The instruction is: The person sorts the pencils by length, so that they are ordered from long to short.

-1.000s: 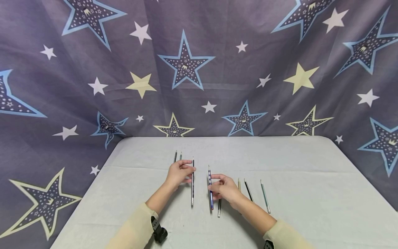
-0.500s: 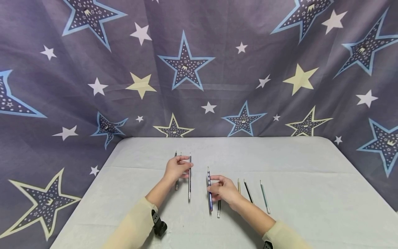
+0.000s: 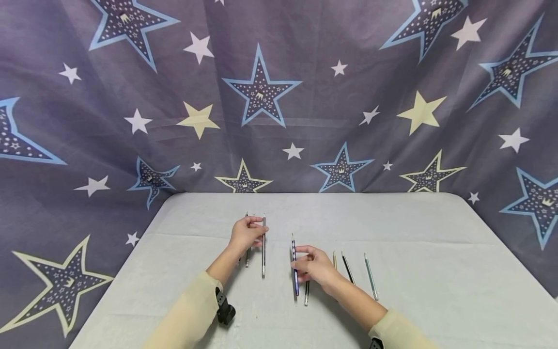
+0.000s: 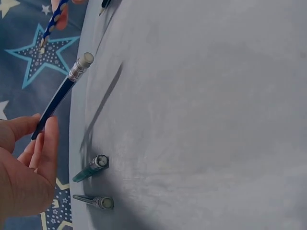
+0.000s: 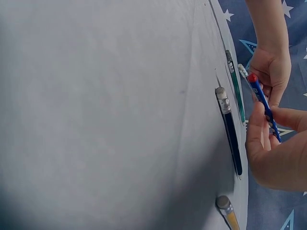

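My left hand (image 3: 244, 235) pinches a dark pencil (image 3: 263, 259) with a pale eraser between thumb and fingers. In the left wrist view this pencil (image 4: 58, 97) is raised, its shadow lying apart from it on the cloth. To the right, my right hand (image 3: 317, 264) pinches a blue patterned pencil (image 3: 296, 287), whose red end (image 5: 253, 77) faces the right wrist camera. Two pencils lie beside and partly under the left hand, one of them green (image 4: 91, 168). Under the right hand's fingers a dark pencil (image 3: 307, 293) lies partly hidden.
Right of the right hand lie a yellow pencil (image 3: 334, 260), a black pencil (image 3: 348, 267) and a teal pencil (image 3: 371, 276). A pale cloth covers the table (image 3: 418, 271). Behind its far edge hangs a purple-grey curtain (image 3: 296, 111) printed with stars.
My left hand has carried the dark pencil left and a little farther from me, towards the pencils lying there. The right hand with the blue pencil has hardly moved.
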`<state>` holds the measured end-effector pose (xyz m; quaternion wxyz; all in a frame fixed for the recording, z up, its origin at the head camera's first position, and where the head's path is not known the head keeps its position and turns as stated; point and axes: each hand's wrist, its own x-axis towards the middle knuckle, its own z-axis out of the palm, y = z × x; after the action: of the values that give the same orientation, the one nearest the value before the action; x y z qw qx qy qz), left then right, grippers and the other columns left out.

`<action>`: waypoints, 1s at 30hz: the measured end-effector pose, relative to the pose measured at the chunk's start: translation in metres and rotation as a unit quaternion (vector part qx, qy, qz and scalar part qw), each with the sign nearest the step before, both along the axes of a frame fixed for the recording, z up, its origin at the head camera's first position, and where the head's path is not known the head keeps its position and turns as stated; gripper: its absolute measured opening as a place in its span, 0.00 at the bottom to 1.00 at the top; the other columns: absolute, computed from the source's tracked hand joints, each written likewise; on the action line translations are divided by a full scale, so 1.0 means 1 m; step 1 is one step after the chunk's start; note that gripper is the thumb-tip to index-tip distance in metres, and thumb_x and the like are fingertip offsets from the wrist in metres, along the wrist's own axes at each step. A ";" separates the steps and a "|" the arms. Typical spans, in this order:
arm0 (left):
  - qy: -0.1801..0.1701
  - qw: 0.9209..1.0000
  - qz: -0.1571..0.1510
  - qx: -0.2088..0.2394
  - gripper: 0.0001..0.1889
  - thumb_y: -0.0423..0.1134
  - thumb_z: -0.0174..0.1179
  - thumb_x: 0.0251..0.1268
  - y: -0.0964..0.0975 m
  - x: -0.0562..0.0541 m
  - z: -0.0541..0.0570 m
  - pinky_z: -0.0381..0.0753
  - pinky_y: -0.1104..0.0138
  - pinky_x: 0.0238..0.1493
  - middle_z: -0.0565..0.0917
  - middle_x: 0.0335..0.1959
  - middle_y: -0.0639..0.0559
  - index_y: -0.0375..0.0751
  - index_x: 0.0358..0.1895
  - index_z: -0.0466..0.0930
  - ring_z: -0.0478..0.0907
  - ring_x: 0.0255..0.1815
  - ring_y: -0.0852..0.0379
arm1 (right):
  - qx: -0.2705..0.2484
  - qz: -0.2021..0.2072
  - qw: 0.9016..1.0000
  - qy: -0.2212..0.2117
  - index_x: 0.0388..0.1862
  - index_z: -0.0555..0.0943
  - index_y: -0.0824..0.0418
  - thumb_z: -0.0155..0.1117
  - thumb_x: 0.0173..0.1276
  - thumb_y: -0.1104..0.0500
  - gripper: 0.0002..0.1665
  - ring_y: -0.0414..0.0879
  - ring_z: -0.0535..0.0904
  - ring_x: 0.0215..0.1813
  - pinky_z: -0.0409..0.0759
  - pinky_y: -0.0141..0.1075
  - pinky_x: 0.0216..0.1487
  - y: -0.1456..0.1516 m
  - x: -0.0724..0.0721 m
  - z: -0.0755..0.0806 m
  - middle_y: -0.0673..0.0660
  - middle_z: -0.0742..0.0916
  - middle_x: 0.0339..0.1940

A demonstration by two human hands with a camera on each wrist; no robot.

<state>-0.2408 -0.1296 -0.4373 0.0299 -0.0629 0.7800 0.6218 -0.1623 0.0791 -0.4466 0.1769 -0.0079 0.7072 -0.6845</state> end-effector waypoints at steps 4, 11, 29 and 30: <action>-0.007 1.000 0.006 -0.010 0.18 0.31 0.65 0.54 -0.001 -0.007 -0.004 0.85 0.69 0.24 0.79 0.32 0.48 0.37 0.50 0.77 0.76 0.21 0.61 | -0.002 0.001 1.000 0.000 0.62 0.68 0.69 0.63 0.59 0.66 0.31 0.41 0.76 0.27 0.84 0.32 0.31 -0.001 0.000 0.000 0.53 0.78 0.32; 0.000 0.999 0.009 -0.043 0.19 0.32 0.66 0.53 0.004 -0.014 -0.006 0.85 0.68 0.22 0.79 0.30 0.49 0.37 0.50 0.77 0.76 0.19 0.62 | -0.004 -0.002 1.000 -0.002 0.61 0.69 0.69 0.62 0.58 0.67 0.30 0.41 0.76 0.27 0.83 0.30 0.29 -0.002 0.000 -0.002 0.53 0.79 0.31; 0.005 0.994 0.008 -0.105 0.19 0.32 0.66 0.53 0.003 -0.026 -0.003 0.84 0.68 0.19 0.78 0.28 0.49 0.35 0.49 0.77 0.76 0.18 0.61 | -0.015 0.005 1.000 -0.002 0.61 0.67 0.71 0.62 0.59 0.67 0.31 0.40 0.77 0.26 0.83 0.30 0.28 -0.001 0.004 0.000 0.52 0.79 0.30; 0.003 0.994 0.009 -0.108 0.19 0.32 0.66 0.53 0.004 -0.026 -0.002 0.84 0.68 0.19 0.78 0.28 0.49 0.35 0.50 0.77 0.76 0.18 0.60 | -0.014 0.005 1.000 -0.004 0.61 0.68 0.70 0.62 0.59 0.67 0.31 0.40 0.77 0.26 0.83 0.30 0.28 -0.001 0.004 0.000 0.52 0.79 0.30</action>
<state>-0.2670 -0.1260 -0.4398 0.0153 -0.0705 0.8420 0.5346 -0.1586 0.0776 -0.4467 0.1828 -0.0115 0.6965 -0.6938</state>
